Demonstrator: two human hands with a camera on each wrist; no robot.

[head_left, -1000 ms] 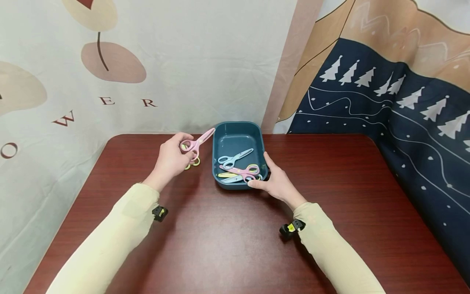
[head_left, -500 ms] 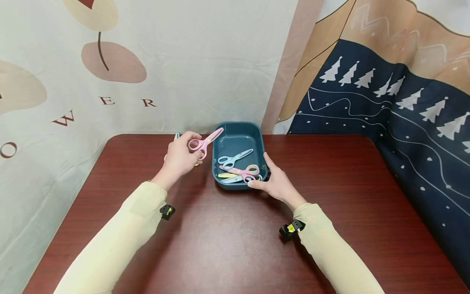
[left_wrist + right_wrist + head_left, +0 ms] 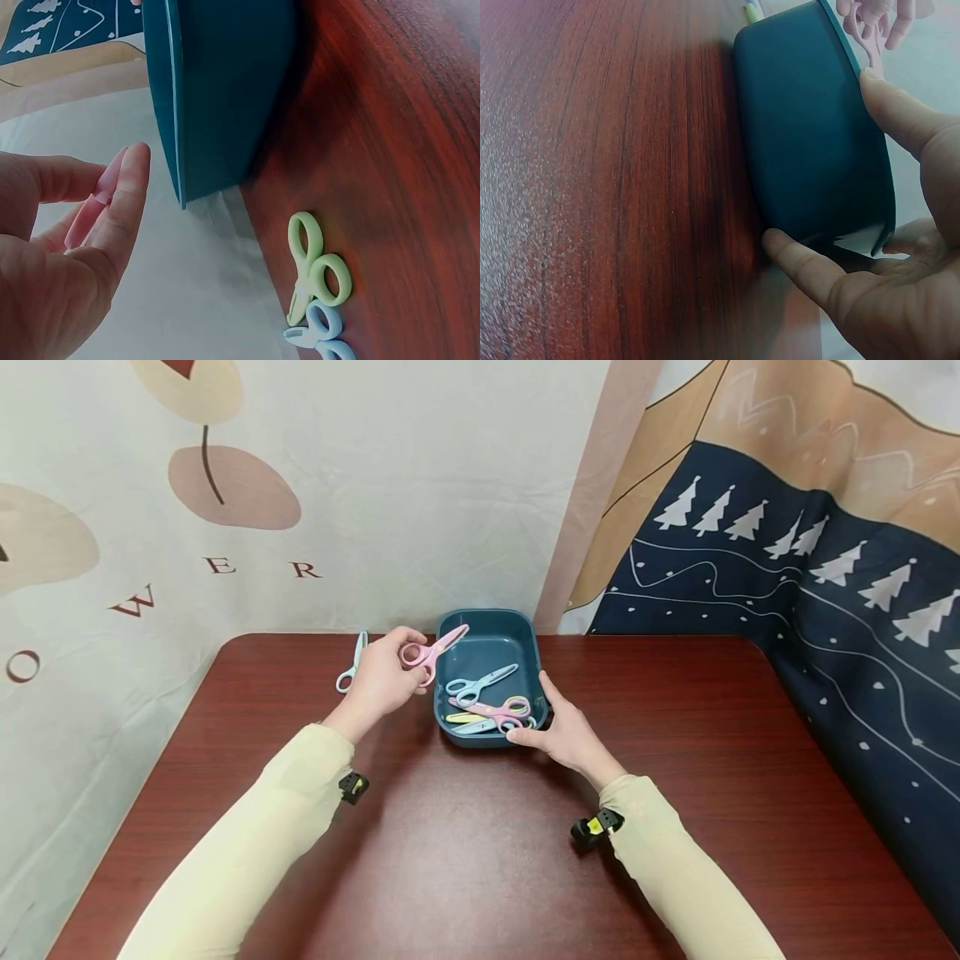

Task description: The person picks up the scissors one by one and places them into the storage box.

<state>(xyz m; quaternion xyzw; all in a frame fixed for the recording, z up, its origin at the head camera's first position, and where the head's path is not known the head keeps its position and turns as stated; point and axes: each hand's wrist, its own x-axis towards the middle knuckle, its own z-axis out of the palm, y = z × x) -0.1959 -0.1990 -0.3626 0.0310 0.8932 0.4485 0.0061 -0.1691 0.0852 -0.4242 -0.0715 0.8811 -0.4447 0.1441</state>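
My left hand [image 3: 381, 675] pinches a pair of pink scissors [image 3: 448, 641] by the handle loops, their blades pointing up and right over the left rim of a dark teal box [image 3: 491, 643]. In the left wrist view only a little pink handle [image 3: 109, 178] shows between thumb and fingers. My right hand [image 3: 572, 731] grips the box at its near right corner, thumb at the rim and other fingers along the side. Inside the box, blue scissors [image 3: 491, 677] lie above another pink pair [image 3: 487, 711], with yellow [image 3: 463, 717] and light blue blades [image 3: 474, 727] beneath.
Left of the box, blue scissors [image 3: 359, 650] lie on the reddish-brown table [image 3: 465, 860], partly behind my left hand. Light green scissors [image 3: 302, 279] lie beside them in the left wrist view. A printed cloth [image 3: 420, 527] hangs behind the table's far edge.
My left hand has carried the pink scissors right, from beside the box to its left rim, uncovering the blue scissors on the table. My right hand and the box have stayed put.
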